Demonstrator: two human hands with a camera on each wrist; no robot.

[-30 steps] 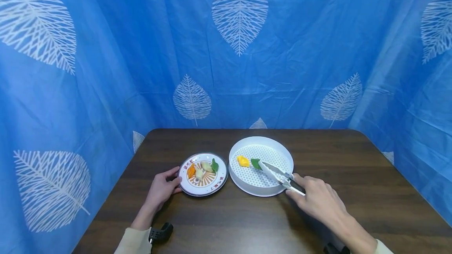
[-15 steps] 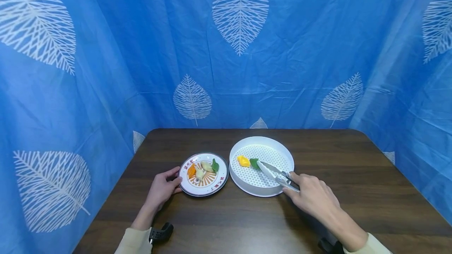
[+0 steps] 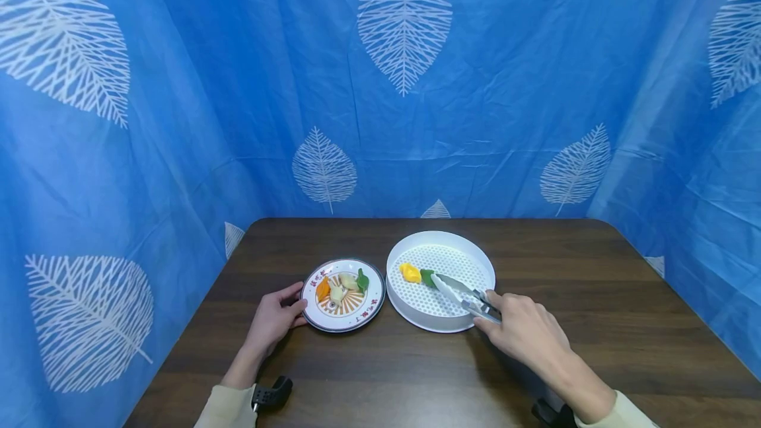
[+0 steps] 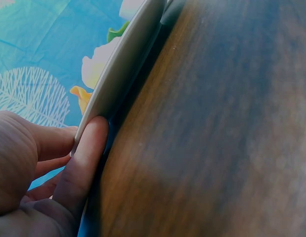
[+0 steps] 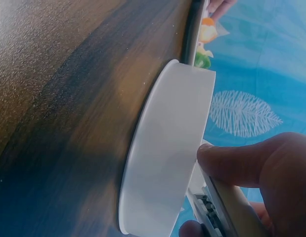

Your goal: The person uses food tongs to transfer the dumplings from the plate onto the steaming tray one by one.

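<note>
My left hand (image 3: pixel 275 319) pinches the left rim of a white plate (image 3: pixel 371 309) with red lettering; the left wrist view has fingers above and below its edge. On the plate lie an orange dumpling (image 3: pixel 323 288), a green dumpling (image 3: pixel 362 280) and two pale dumplings (image 3: pixel 336 293). My right hand (image 3: pixel 526 325) grips metal tongs (image 3: pixel 483 309) over the near right rim of a round white steamer tray (image 3: pixel 440 323). The white tips of the tongs are down inside, right at another green dumpling (image 3: pixel 427 277). Against its left side sits a yellow dumpling (image 3: pixel 410 272).
The plate and the tray stand side by side on a dark wooden table (image 3: pixel 380 382). A blue curtain (image 3: pixel 475 117) with white leaf prints hangs behind and at both sides. Each wrist wears a black strap, such as the left strap (image 3: pixel 272 393).
My right hand and the tongs have shifted a little left, and the green dumpling in the tray has moved left up to the yellow one. My left hand and the plate have stayed put.
</note>
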